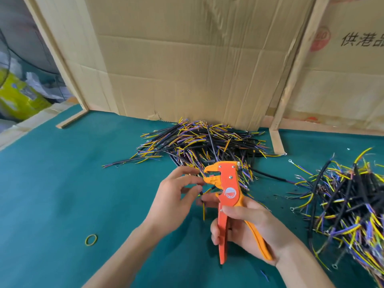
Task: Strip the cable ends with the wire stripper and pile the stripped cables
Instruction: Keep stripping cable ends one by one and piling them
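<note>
My right hand (247, 223) grips the handles of an orange wire stripper (225, 190), held upright with its jaws pointing left. My left hand (176, 196) pinches a short black cable (204, 192) with yellow and purple cores just left of the jaws; the cable's end lies at the jaw opening. A pile of cables (203, 142) lies behind the hands against the cardboard wall. A second, larger heap of cables (351, 208) lies at the right on the green table (62, 183).
Cardboard panels (197, 59) with wooden strips wall off the table's back. A yellow rubber band (91, 240) lies at the front left. A small blue wire scrap (264, 275) lies near the front edge. Bags sit beyond the table at far left.
</note>
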The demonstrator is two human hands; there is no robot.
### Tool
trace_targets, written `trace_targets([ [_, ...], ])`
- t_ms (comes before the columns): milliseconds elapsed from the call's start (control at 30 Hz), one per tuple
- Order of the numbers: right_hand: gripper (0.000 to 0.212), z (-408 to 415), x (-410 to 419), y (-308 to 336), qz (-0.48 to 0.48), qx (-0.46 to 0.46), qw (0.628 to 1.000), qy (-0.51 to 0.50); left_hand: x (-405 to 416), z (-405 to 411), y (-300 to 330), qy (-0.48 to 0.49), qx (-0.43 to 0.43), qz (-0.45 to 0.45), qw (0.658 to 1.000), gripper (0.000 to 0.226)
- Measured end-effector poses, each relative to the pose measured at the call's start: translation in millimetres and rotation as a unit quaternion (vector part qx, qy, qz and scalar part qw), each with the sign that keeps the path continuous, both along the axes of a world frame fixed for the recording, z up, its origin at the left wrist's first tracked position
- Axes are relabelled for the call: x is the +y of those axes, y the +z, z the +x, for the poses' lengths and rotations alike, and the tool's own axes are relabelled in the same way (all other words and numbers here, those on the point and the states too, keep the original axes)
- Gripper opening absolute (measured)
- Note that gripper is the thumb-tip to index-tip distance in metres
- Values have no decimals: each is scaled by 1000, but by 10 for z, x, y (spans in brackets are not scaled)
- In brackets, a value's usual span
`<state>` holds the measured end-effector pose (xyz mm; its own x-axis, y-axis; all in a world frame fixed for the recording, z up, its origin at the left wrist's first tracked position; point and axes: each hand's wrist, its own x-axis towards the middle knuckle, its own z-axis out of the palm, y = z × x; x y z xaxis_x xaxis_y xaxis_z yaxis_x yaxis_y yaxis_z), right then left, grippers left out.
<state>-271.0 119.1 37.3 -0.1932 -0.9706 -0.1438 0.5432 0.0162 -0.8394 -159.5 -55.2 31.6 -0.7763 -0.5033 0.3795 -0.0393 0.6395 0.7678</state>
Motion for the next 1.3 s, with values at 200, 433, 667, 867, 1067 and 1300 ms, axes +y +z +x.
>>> trace_targets([
  [200, 57, 30, -59, -11, 15, 27, 999, 27, 2, -70, -193, 7, 90, 298, 950, 26],
  [433, 55, -7, -94, -17, 28, 26, 996, 77, -146, -107, -206, -14, 125, 459, 880, 35],
  [667, 72, -59, -94, -79, -20, -20, 999, -17, -126, -115, -203, -23, 103, 418, 902, 24],
  [867, 70, -171, -78, -67, -48, -17, 994, -93, -40, -82, -217, -76, 50, 287, 954, 25],
  [1067, 72, -233, -55, -81, -58, -16, 994, -90, 10, -135, -262, -76, 0, 212, 974, 27],
  [1300, 72, -220, -36, -81, -52, -3, 998, -42, -44, -139, -164, -24, 104, 345, 933, 15],
])
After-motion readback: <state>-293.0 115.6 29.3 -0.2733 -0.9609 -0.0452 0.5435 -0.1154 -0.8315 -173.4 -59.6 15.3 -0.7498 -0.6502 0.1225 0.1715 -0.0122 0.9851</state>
